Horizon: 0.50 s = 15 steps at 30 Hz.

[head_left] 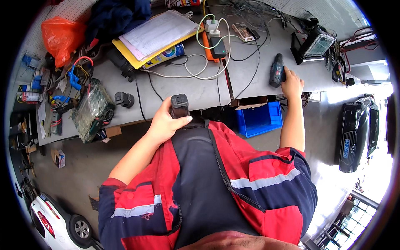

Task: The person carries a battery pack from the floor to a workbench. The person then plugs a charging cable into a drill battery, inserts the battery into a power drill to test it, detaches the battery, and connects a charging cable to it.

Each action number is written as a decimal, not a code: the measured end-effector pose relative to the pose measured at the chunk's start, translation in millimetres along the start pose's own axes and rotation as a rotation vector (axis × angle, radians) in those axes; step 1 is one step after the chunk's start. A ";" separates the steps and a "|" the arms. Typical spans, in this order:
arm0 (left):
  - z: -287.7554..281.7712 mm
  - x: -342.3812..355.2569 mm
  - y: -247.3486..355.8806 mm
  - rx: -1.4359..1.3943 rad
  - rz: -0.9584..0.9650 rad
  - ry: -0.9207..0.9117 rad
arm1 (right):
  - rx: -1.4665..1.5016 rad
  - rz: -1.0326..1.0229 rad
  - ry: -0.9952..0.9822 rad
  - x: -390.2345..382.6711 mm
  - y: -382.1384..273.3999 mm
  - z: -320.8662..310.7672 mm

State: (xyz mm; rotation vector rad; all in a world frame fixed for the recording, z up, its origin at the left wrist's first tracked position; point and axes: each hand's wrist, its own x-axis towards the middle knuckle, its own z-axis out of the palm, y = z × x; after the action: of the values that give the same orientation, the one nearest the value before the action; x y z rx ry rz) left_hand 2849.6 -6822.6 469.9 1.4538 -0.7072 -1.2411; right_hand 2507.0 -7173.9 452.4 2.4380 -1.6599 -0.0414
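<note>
My left hand (pixel 163 121) is closed around a black power tool battery (pixel 180 104), held upright at the bench's front edge close to my body. At the right, my right hand (pixel 293 85) grips a dark cordless drill (pixel 276 71) at its handle, most of which my fingers hide. The drill's nose points away from me over the bench. A second black battery (pixel 123 99) stands on the bench to the left of my left hand, touched by neither hand.
A grey workbench (pixel 189 89) spans the front. On it lie a yellow clipboard with papers (pixel 160 33), an orange power strip (pixel 206 43) with chargers and loose cables, a work lamp (pixel 318 45) and a plastic-wrapped green item (pixel 93 110). A blue bin (pixel 260 121) sits below; cars stand behind.
</note>
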 end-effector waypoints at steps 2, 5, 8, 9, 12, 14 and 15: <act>0.6 10.3 -6.8 0.158 0.074 0.085 | -0.015 0.039 -0.008 14.6 8.3 2.2; 3.8 22.4 -5.3 0.273 0.038 0.127 | -0.047 0.119 -0.069 28.4 9.9 9.7; 2.7 38.3 -12.5 0.492 0.089 0.201 | 0.016 0.133 -0.168 33.3 13.3 19.0; 2.0 43.6 -16.4 0.607 0.151 0.241 | 0.046 0.137 -0.186 33.5 14.1 21.5; 6.8 52.7 -18.2 0.673 0.159 0.274 | 0.134 0.134 -0.225 33.3 19.7 24.4; 7.0 55.8 -25.5 0.708 0.174 0.278 | 0.199 0.123 -0.237 36.3 29.7 29.7; 6.1 56.1 -29.3 0.651 0.130 0.282 | 0.232 0.070 -0.223 38.7 37.1 33.2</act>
State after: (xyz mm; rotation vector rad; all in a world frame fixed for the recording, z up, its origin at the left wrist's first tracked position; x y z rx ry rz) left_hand 2854.6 -6867.1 424.8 2.0212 -1.0463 -0.7026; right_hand 2483.0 -7227.5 429.6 2.6227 -1.9425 -0.1221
